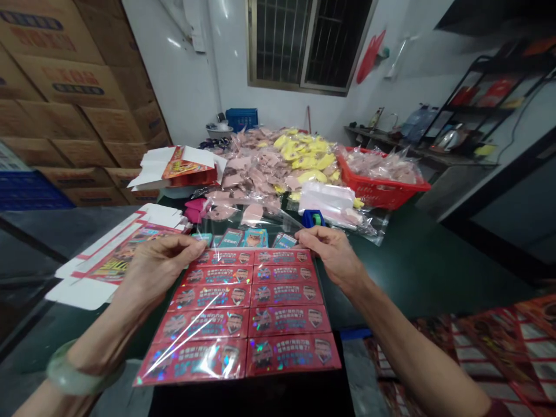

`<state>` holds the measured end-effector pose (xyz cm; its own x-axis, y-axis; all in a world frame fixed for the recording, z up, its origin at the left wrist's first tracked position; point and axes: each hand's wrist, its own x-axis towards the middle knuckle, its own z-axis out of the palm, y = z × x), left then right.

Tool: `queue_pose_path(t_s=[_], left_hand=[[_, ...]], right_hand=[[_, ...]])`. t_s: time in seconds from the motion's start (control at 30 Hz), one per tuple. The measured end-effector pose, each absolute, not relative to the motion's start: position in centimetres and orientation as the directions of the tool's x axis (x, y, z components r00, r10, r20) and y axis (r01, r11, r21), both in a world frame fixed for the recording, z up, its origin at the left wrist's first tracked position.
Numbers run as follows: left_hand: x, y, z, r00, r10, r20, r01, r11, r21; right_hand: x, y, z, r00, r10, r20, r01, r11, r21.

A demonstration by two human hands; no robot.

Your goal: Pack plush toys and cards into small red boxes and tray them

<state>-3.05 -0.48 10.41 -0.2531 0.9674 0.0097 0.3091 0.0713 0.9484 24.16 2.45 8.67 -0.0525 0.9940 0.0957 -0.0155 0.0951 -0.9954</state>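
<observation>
A clear plastic bag encloses two columns of shiny red printed boxes, tilted toward me at the table's front edge. My left hand pinches the bag's upper left side. At its upper right side, my right hand pinches the plastic between thumb and fingers. The bag's loose mouth stands up beyond the boxes. Several small teal cards lie just behind it, partly seen through the film. Close to my right hand is a blue tape dispenser with a green roll.
Flattened printed cartons lie at left, with an open carton behind. Bagged pink and yellow pieces are heaped across the back. A red basket stands at right. Cardboard boxes are stacked against the left wall.
</observation>
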Motion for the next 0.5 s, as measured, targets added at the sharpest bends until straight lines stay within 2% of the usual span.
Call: queue_pose_path(t_s=[0.17, 0.3, 0.4, 0.5], left_hand=[[-2.9, -0.2, 10.5, -0.259, 0.963, 0.075, 0.475, 0.059, 0.878], [-2.6, 0.1, 10.8, -0.236, 0.968, 0.09, 0.49, 0.038, 0.871], [-2.2, 0.5, 10.5, -0.255, 0.965, 0.056, 0.422, 0.059, 0.905], [-1.9, 0.9, 9.5, -0.309, 0.951, -0.014, 0.203, 0.08, 0.976]], right_hand=[[24.0, 2.7, 8.0, -0.033, 0.992, 0.123, -0.056, 0.121, -0.991], [23.9, 2.9, 7.4, 0.009, 0.992, 0.124, -0.074, 0.124, -0.989], [23.6, 2.9, 6.8, 0.039, 0.999, 0.023, -0.153, 0.028, -0.988], [23.0, 2.7, 6.4, 0.052, 0.99, -0.132, -0.208, -0.118, -0.971]])
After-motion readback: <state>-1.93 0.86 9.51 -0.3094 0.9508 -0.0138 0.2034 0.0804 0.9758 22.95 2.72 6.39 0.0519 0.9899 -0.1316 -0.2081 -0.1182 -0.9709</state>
